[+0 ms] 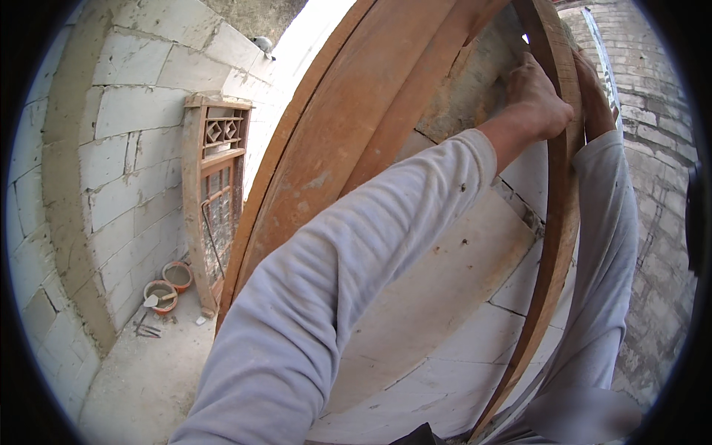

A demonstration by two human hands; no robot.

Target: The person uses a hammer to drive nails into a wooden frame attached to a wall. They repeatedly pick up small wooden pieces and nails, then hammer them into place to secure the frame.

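Note:
My left hand (pixel 535 95) is raised high, against the left face of a long wooden beam (pixel 561 170) that looks bowed in this view. Its fingers are curled closed, and whatever they hold, if anything, is hidden. Across the beam, my right hand (pixel 590 90) is up against the other side at about the same height. The wood covers most of its fingers, so its grip does not show. Left of the beam, wide reddish-brown wooden boards (pixel 334 126) run up at a slant past my left forearm.
Pale block walls (pixel 133 119) stand at the left, with a grey brick wall (pixel 649 185) at the right. A wooden frame with a lattice panel (pixel 215 133) leans there. Two buckets (pixel 161 297) sit on the floor beside metal tools (pixel 147 326).

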